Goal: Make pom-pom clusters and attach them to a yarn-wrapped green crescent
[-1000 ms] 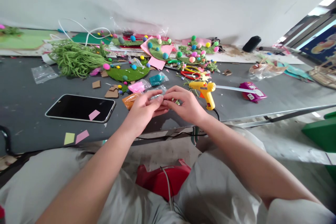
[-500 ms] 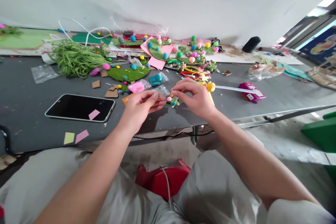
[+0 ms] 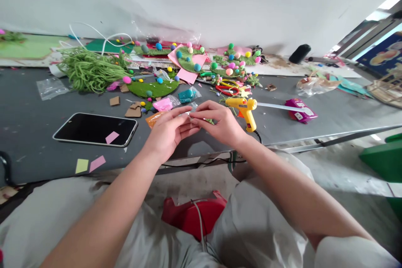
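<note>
My left hand (image 3: 168, 133) and my right hand (image 3: 221, 124) meet above the front part of the grey table. The left thumb and fingers are closed in a pinch, and the right fingertips press together against them. Whatever is between the fingertips is too small and hidden to name. A small green piece (image 3: 211, 121) shows only partly behind my right hand. Right of that hand, a yellow hot glue gun (image 3: 248, 114) lies with a long glue stick (image 3: 273, 106) poking from its back. An orange packet (image 3: 153, 119) is beside my left hand.
A phone (image 3: 96, 130) with a pink paper scrap lies at left. Green yarn (image 3: 91, 69), a green felt piece with pom-poms (image 3: 153, 88), red-handled scissors (image 3: 228, 89) and small packets crowd the back. A purple packet (image 3: 300, 111) lies at right. The table edge is near my legs.
My right hand has moved left and slightly down, from above the small green pom-pom piece to my left fingertips. It uncovers the glue gun and now hides most of the green piece.
</note>
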A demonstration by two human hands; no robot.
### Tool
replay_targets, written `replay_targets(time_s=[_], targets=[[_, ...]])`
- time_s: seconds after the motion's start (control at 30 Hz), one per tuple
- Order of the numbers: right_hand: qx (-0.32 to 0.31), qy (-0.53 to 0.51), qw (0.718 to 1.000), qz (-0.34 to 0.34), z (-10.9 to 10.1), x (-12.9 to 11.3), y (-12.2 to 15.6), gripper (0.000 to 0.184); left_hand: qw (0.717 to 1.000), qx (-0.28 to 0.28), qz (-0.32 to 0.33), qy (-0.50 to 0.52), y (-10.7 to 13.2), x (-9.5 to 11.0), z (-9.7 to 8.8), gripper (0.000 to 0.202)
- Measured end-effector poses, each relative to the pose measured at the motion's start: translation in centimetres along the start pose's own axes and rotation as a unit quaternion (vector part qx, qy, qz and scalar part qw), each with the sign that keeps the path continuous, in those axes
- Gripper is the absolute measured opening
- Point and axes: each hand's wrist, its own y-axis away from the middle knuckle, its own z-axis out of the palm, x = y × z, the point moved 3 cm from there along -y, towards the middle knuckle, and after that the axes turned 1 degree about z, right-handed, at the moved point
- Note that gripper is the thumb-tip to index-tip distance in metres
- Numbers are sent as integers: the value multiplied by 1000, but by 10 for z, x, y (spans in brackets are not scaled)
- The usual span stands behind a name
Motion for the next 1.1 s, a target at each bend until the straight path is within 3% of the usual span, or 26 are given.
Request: replay_targets(time_s=[0.23, 0.4, 0.6, 0.83, 1.1], targets=[[-66, 35, 997, -33, -7, 1, 4, 19, 996, -19, 27, -88, -4, -5, -8, 44], [-46, 45, 998, -26, -10, -4, 7, 14, 989, -32, 58, -135, -5, -8, -9, 52], [-27, 20, 999, -1, -19, -3, 5, 15, 977, -12, 109, -184, -5, -2, -10, 42], [22, -14, 999, 30, -24, 2, 4, 16, 990, -23, 72, -118, -4, -2, -6, 27], [1, 12, 1000, 1, -14, -2, 7, 16, 997, -51, 34, -50, 0, -2, 0, 19]])
